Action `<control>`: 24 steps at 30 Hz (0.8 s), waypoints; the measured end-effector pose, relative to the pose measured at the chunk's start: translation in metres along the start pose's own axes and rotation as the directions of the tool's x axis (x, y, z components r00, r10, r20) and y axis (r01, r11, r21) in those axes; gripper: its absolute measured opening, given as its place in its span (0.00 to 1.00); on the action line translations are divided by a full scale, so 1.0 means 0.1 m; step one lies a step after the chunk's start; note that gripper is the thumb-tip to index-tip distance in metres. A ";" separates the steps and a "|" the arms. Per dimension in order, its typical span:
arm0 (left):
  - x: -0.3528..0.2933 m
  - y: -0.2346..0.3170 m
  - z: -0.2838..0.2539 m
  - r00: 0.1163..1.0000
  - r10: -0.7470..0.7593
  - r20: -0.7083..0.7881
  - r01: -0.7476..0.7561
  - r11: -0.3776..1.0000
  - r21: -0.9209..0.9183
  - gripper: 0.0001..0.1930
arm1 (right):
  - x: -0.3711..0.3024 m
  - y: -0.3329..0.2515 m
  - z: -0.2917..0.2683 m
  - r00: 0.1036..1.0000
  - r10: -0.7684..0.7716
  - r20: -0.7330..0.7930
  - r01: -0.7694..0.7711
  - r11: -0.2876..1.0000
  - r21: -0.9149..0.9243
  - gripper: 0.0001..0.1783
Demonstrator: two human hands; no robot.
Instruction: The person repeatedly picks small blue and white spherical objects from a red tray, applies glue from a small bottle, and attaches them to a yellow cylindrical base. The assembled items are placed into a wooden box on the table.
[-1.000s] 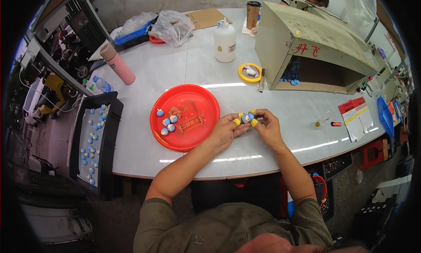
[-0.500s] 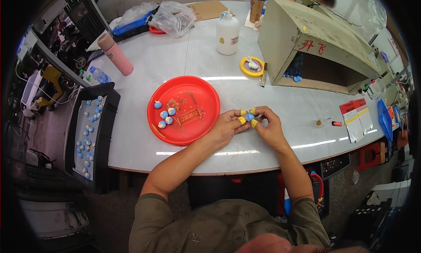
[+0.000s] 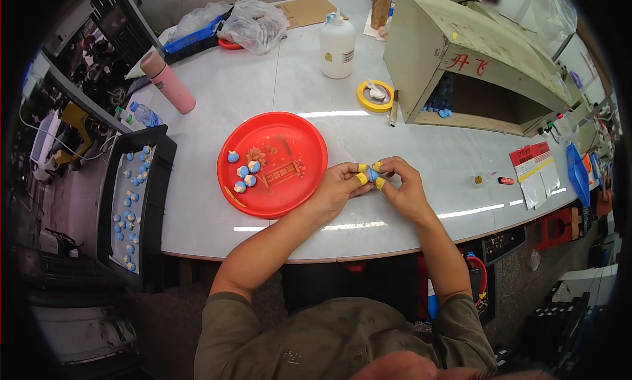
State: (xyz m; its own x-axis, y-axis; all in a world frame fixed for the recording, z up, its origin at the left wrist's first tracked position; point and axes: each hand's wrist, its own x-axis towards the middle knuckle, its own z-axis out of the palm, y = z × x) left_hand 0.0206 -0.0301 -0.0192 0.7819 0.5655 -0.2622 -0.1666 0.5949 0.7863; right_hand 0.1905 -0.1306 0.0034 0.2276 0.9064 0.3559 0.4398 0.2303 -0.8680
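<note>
Between my fingertips, over the table just right of the red plate, is a small blue piece (image 3: 372,175), partly covered by the fingers. My left hand (image 3: 339,188) pinches it from the left, and my right hand (image 3: 403,188) pinches it from the right. Yellow tape wraps the thumb and fingertip of both hands. Several small blue-and-white balls (image 3: 249,180) lie in the left half of the round red plate (image 3: 299,139). My left wrist is next to that plate's lower right rim.
At the left edge stands a black tray (image 3: 170,176) of similar balls. A pink flask (image 3: 172,87), white squeeze bottle (image 3: 338,47), yellow tape roll (image 3: 363,102) and marker (image 3: 394,108) stand or lie farther back. The open box (image 3: 421,64) at right holds blue pieces (image 3: 440,103).
Both hands keep the same pinch on the blue piece, with only tiny finger shifts. The whole view has slid slightly, so objects on the table appear a little farther left and up.
</note>
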 end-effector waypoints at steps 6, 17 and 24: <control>0.01 0.01 0.00 1.000 -0.010 -0.003 0.010 1.000 -0.017 0.12 | -0.01 -0.03 0.02 1.000 -0.023 -0.017 0.023 1.000 0.000 0.13; 0.00 0.01 0.02 1.000 0.004 -0.016 -0.004 1.000 0.000 0.13 | 0.00 -0.05 0.01 1.000 0.012 -0.009 -0.012 1.000 0.007 0.13; 0.00 0.00 0.02 1.000 0.023 -0.013 -0.023 0.999 0.029 0.12 | -0.01 -0.07 -0.01 0.999 -0.048 0.015 0.049 0.996 -0.069 0.12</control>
State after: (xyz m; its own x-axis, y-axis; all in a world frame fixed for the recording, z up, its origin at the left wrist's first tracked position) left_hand 0.0220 -0.0314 -0.0182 0.7699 0.5865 -0.2513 -0.1669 0.5652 0.8079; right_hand 0.1882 -0.1334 0.0098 0.1935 0.8994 0.3920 0.5091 0.2495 -0.8237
